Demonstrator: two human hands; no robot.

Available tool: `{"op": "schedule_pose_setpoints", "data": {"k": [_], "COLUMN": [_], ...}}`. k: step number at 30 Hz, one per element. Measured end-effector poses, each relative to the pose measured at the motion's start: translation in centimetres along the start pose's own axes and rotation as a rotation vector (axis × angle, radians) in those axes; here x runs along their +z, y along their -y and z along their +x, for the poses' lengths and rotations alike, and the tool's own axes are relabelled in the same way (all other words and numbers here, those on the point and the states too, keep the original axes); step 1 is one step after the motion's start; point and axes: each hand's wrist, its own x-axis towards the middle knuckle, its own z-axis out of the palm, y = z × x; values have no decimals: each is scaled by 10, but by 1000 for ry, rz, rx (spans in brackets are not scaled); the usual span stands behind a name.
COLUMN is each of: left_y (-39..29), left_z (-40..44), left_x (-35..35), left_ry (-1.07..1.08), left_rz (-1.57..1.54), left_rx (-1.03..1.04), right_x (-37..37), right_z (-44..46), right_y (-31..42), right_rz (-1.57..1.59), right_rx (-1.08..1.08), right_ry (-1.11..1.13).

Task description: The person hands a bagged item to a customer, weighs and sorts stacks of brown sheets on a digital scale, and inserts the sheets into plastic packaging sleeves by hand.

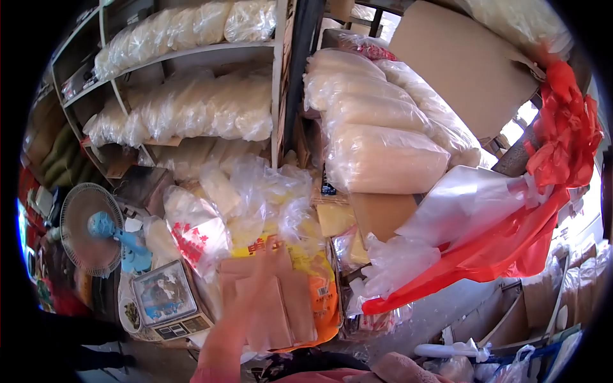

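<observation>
My left hand (269,256) reaches forward over a stack of flat brown sheets (297,297). Its fingers look stretched out, though blurred, and nothing shows in them. The fingertips lie near the red print of a yellow-and-orange plastic bag (324,297), which spreads under the sheets; I cannot tell whether they touch it. Just beyond are crumpled clear plastic bags (255,191). A clear bag with red print (195,239) rests to the left. My right hand is out of view; only pink clothing shows at the bottom edge.
A weighing scale (165,293) and a blue fan (102,226) stand at left. Behind, shelves (159,54) hold wrapped pale packs. Large wrapped bundles (389,156) are piled at back right. Red plastic bags (562,134) hang at right, beside a clear plastic sheet (453,198).
</observation>
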Motion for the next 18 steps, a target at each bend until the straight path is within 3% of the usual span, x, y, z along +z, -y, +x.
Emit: {"op": "schedule_pose_setpoints", "data": {"k": [4,5,7,9,12,15,18], "left_y": [-139,-184,-220,-244,-280,-301,-304], "left_z": [155,176,243,306,332,328,332], "left_x": [-43,-63,-53,-25,-19,-4,-5], "left_ry": [-242,-118,-207,-244,199,135,237], "left_rz": [-404,-452,-345,-170,367,686,695], "left_rx": [404,341,629,751,594,631,592], "right_x": [18,18,13,5,-3,-8,-8], "right_z": [-34,-45,-71,-91,-116,-134,-149], "right_y": [-9,-3,22,46,76,94,105], "right_rz": [214,292,435,560,696,783,841], "right_rx": [161,192,235,260,291,327,353], "right_ry": [-56,-86,-143,-205,-265,-297,-317]}}
